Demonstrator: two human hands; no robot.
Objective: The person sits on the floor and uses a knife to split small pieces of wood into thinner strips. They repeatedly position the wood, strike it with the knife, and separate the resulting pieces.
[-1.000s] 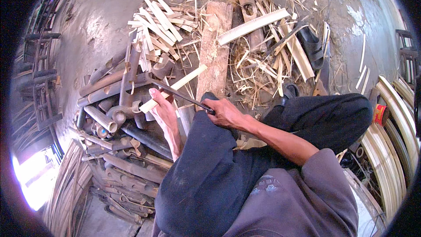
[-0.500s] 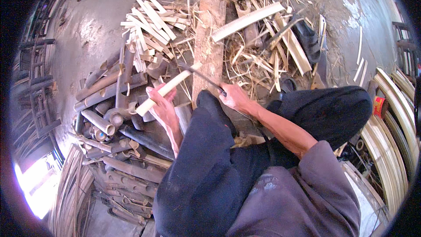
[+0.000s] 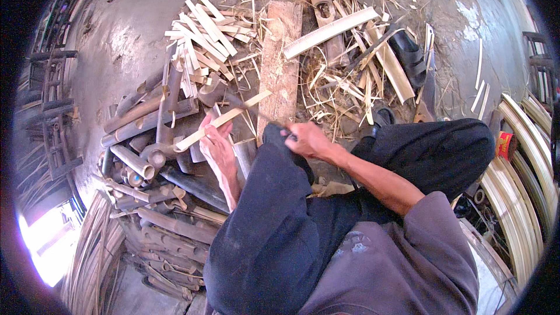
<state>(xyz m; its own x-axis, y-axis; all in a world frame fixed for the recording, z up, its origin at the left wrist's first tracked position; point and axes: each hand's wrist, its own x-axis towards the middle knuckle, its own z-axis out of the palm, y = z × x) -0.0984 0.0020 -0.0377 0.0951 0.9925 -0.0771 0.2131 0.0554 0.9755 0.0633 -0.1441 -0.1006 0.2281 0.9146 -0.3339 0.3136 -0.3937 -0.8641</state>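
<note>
My left hand grips a pale bamboo strip that slants up to the right above my raised knee. My right hand is closed around the handle of a dark knife; its blade reaches left toward the strip and is partly hidden. Both hands sit just past my dark trouser knee.
A pile of cut pale strips lies ahead left. A wooden plank stands in front, amid shavings. Dark bamboo tubes are stacked at left. A black sandal lies far right. Curved bamboo slats line the right edge.
The strip has tilted up and slid through my left hand. My right hand with the knife has drawn back toward my knee, away from the strip's upper end.
</note>
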